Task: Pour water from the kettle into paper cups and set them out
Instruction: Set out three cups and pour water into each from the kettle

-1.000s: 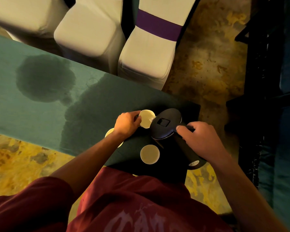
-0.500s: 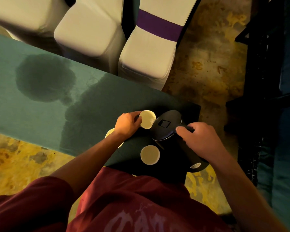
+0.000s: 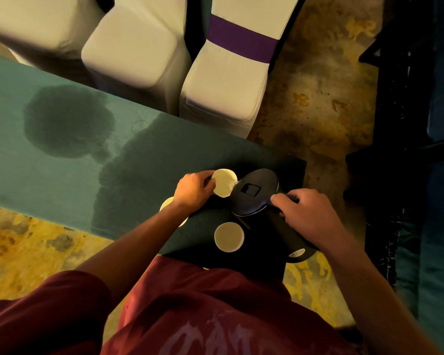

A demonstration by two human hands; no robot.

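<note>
A black kettle (image 3: 254,193) is tilted to the left over the table's right end, its spout at the rim of a white paper cup (image 3: 224,181). My right hand (image 3: 305,216) grips the kettle's handle. My left hand (image 3: 194,188) holds that cup at its side. A second paper cup (image 3: 229,237) stands near the front edge, apart from both hands. A third cup (image 3: 167,203) is partly hidden under my left wrist.
The green tablecloth (image 3: 49,180) shows large dark wet patches (image 3: 69,121) at the left and middle. White covered chairs (image 3: 136,47) line the far side, one with a purple band. Dark furniture stands at the right.
The kettle has shifted slightly to the right and tipped a little more, with my right hand following it. My left hand and the cup stay in place.
</note>
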